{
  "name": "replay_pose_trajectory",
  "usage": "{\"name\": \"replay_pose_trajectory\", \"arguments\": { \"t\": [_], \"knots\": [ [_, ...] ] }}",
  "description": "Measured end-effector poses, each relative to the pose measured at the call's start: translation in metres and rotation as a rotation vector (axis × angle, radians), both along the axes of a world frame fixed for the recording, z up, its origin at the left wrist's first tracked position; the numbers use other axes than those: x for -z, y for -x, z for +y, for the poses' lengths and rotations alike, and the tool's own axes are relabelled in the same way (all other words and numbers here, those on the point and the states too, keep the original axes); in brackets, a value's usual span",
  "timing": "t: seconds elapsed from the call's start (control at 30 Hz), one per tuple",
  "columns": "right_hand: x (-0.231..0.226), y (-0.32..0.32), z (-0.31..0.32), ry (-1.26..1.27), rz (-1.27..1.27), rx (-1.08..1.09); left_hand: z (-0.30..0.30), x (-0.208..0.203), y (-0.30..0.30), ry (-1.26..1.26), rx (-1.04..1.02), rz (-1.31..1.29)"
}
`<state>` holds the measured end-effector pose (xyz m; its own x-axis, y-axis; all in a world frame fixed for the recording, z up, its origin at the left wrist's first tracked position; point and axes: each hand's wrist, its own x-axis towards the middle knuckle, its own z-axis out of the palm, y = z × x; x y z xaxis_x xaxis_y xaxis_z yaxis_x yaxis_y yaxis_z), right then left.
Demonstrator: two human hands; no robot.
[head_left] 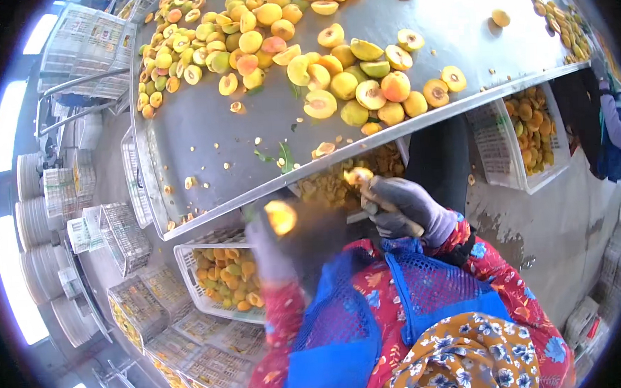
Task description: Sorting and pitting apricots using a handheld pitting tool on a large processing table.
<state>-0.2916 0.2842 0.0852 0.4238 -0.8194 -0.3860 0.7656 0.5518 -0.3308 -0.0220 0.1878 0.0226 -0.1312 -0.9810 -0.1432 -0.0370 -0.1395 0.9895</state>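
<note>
My right hand (398,207), in a grey glove, is closed in front of my chest. A small yellow peach piece (358,176) shows at its fingertips. My left hand (305,229) is smeared by motion. An orange peach half (280,216) shows against it; whether the fingers grip it or have let it go, I cannot tell. Ahead, halved and whole peaches (347,85) lie heaped on a metal table (220,177). Below my left hand stands a white crate (189,268) of peach halves. Under the table edge, partly behind my hands, are many cut pieces (338,186).
The table's raised rim (364,146) runs across in front of me. Pits and leaves (284,157) lie scattered on it. Another crate of peaches (495,144) stands at the right. Stacked crates (206,341) fill the lower left. A co-worker's sleeve (616,122) shows at the far right.
</note>
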Motion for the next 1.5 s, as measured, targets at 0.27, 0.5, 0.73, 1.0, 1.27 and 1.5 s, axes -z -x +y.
{"name": "replay_pose_trajectory", "arguments": {
  "t": [0.27, 0.5, 0.73, 1.0, 1.27, 1.5],
  "knots": [
    [0.054, 0.016, -0.009, 0.395, 1.143, -0.106, 0.011, -0.042, -0.164, -0.085, 0.074, -2.04],
    [0.054, 0.033, -0.017, 0.075, 0.796, -0.06, -0.077, -0.086, 0.052, 0.569, 0.708, -0.925],
    [0.075, 0.027, -0.011, 0.32, 1.325, -0.262, -0.147, 0.014, 0.156, 0.598, 0.614, -1.153],
    [0.043, 0.027, -0.015, 0.415, 1.22, -0.089, -0.092, -0.015, 0.109, -0.014, 0.421, -0.137],
    [0.005, -0.017, -0.015, 0.774, 1.839, 0.038, -0.022, -0.042, 0.078, 0.446, 0.579, -0.352],
    [0.008, -0.032, -0.009, 0.759, 1.845, -0.038, 0.009, -0.024, 0.068, 0.685, 0.463, -0.593]
  ]
}}
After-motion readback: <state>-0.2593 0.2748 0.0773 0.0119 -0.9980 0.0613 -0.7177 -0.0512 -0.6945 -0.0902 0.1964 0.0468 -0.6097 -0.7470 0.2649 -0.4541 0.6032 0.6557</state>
